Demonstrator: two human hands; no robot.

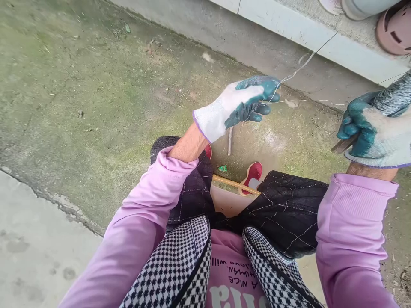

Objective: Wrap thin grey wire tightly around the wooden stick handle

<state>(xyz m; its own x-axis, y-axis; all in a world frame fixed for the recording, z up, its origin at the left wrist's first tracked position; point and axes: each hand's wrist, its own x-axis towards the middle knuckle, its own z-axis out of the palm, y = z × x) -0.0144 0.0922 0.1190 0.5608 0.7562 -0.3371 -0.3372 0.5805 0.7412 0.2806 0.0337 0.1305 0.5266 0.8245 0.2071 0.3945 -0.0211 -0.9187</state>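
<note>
A white glove with dark teal coating covers my left hand, its fingers loosely bent around a thin pale string. Strands run from these fingers up toward the ledge at upper right and across toward my other hand. At the right edge, my right hand, gloved alike, is closed round a wooden stick. Wound thickly about the stick's upper part is a grey bundle of string, cut off by the frame edge.
A tiled ledge crosses the upper right, with a pink clog and a pale shoe on it. Mossy concrete ground bears a short twig and a green scrap. A yellowish rod spans between my knees.
</note>
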